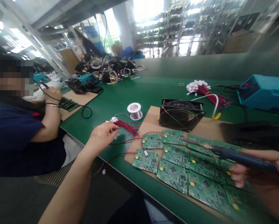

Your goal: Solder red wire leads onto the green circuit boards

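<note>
My left hand reaches out over the green table and pinches a bundle of red wires with white connectors. My right hand grips a blue-handled soldering iron, its tip pointing left above several green circuit boards laid in rows on a cardboard sheet. Two boards at the left have red wires attached. A spool of solder wire stands just beyond the wire bundle.
A black fan stands behind the boards. A teal soldering station is at the right, another red wire bundle beside it. A co-worker's hand at the left holds an iron over boards. Cables pile at the back.
</note>
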`<state>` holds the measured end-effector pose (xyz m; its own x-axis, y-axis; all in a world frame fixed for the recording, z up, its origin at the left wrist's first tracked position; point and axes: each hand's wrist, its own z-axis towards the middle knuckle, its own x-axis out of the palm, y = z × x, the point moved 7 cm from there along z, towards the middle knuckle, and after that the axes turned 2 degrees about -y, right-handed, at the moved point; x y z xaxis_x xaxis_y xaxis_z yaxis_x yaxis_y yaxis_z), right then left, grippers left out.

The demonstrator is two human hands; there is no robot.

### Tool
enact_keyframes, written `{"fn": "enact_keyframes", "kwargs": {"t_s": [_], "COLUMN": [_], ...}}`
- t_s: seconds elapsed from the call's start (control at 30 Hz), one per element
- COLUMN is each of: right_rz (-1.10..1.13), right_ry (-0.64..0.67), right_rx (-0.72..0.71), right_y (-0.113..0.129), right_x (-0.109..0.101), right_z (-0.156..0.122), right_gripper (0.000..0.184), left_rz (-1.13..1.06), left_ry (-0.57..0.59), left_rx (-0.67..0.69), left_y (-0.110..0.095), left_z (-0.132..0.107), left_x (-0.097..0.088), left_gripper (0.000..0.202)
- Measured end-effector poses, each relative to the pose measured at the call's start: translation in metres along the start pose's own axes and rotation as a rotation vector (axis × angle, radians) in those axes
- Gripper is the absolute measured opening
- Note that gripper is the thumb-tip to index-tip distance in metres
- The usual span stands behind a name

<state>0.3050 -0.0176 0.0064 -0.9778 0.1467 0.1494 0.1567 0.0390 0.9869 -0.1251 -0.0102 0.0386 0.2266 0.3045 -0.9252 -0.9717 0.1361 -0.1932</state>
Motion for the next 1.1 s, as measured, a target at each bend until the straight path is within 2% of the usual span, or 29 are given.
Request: {"fn": "enact_keyframes", "kwargs": {"t_s": [0.07,0.2,0.27,0.47,0.67,0.77,0.87,0.97,1.03,1.1], "right_rz": [0.049,0.076,0.080,0.118,0.133,0.137,0.141,0.138,0.130,0.124], "right_ry": [0.014,0.072,0.111,0.206,0.251,0.231,0.218,0.225,0.218,0.199], "right_rx": [0.002,-0.021,-0.022,-0.076,-0.062,-0.070,-0.080,-0.071,-0.068,-0.072], "right_y": [0.008,0.023,0.026,0.030,0.025,0.027,0.030,0.029,0.028,0.027], "right_x": [0.008,0.021,0.026,0.029,0.026,0.028,0.031,0.033,0.033,0.031], "right_z": [-0.003,-0.009,-0.012,-0.017,-0.018,-0.018,-0.018,-0.018,-0.017,-0.016], "right_gripper": [0.020,0.025,0.024,0.020,0.019,0.020,0.020,0.019,0.019,0.020], "left_rz": [0.058,0.273,0.326,0.345,0.339,0.315,0.210,0.124,0.060,0.013], "left_ry": [0.025,0.040,0.051,0.075,0.034,-0.103,-0.402,-0.669,-0.769,-0.815], "left_rx": [0.066,0.267,0.302,0.376,0.387,0.385,0.321,0.200,0.143,0.150], "left_y": [-0.005,-0.028,-0.033,-0.027,-0.013,-0.010,-0.008,-0.005,-0.008,-0.021], "left_z": [-0.001,0.005,0.011,0.019,0.014,0.013,0.011,0.008,0.006,0.002], "left_x": [0.010,0.023,0.027,0.034,0.029,0.018,-0.008,-0.036,-0.050,-0.059], "left_gripper": [0.014,0.021,0.024,0.027,0.032,0.027,0.015,0.012,0.015,0.017]}}
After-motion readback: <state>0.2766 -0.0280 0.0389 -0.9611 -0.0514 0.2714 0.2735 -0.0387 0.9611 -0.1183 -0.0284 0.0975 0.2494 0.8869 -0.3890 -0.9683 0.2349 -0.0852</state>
